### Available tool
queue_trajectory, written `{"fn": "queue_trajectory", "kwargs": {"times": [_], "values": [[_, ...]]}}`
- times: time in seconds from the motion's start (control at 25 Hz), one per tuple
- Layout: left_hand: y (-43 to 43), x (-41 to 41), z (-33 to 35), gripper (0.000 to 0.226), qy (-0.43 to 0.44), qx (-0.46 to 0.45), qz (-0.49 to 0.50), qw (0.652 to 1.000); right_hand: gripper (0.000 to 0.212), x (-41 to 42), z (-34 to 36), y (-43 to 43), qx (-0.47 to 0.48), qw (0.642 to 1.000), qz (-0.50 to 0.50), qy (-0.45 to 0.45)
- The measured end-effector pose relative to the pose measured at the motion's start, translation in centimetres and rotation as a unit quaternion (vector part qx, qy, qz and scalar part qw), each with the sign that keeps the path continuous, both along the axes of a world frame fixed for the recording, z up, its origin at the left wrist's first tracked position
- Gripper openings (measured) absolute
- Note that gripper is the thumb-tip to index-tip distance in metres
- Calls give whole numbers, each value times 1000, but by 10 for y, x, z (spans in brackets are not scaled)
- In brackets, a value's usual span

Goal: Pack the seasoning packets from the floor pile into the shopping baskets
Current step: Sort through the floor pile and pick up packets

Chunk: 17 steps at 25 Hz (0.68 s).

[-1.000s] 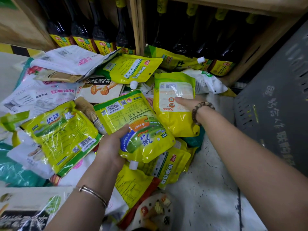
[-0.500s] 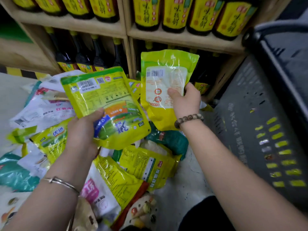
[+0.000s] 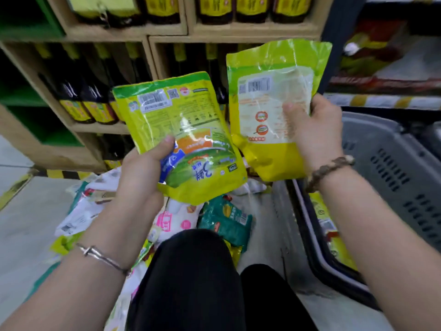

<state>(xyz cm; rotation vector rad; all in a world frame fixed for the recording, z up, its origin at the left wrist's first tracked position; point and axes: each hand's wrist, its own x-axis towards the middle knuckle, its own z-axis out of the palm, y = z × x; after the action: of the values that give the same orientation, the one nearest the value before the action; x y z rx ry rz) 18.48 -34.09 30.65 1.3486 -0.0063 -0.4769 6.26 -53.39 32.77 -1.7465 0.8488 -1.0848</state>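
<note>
Above the floor pile (image 3: 167, 220), each hand closed on a yellow packet: left hand (image 3: 143, 173), right hand (image 3: 317, 130).

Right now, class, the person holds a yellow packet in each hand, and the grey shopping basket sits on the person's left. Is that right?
Not quite. The grey shopping basket sits on the person's right, as the head view shows. The left hand and right hand do each hold a yellow packet.
</note>
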Motion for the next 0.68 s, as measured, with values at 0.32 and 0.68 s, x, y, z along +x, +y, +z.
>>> {"fn": "queue_trajectory", "kwargs": {"times": [0.32,0.68], "values": [[-113,-67,19,2,30,14,-150,988,7,-108,6,-89,-10,991,-71,110],[-241,-93,-37,20,-59,174,-258,948,24,-142,-94,-186,33,939,-149,308]]}}
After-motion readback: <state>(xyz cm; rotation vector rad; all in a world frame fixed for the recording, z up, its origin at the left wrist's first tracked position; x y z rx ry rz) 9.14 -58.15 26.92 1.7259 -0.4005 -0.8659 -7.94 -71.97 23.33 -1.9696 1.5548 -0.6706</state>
